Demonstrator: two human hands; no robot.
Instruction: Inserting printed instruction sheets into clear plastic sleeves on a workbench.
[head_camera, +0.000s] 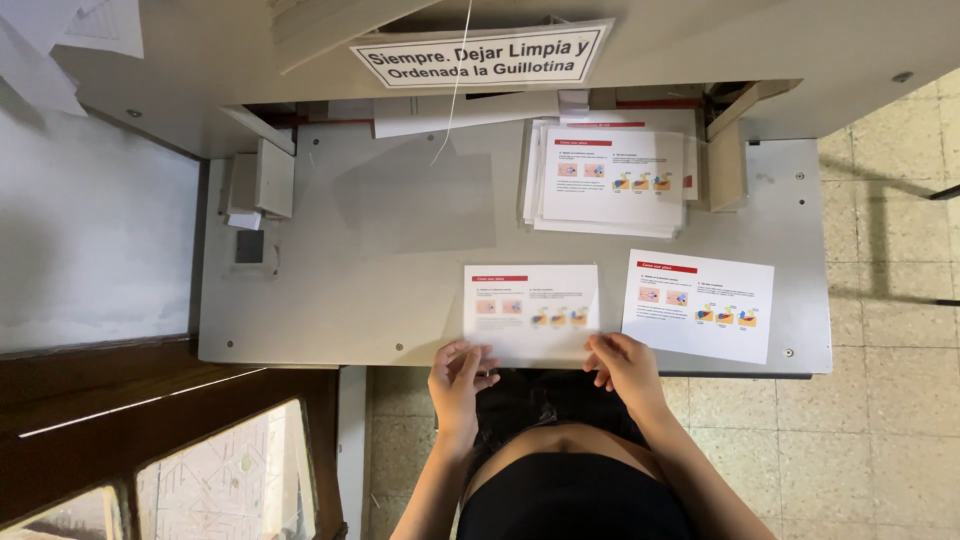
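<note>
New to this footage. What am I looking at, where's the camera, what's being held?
There is one view, from a camera worn on the person's head, looking straight down at their bare hands. No robot is involved.

The grey table is the bed of a paper cutting machine, with its housing and a sign along the top.

Three lots of printed paper lie on it: a stack at the back, a single sheet to the right, and a sheet at the front edge.

The left hand and right hand each grip the near edge of that front sheet with their fingers. Tiled floor shows to the right.
</note>
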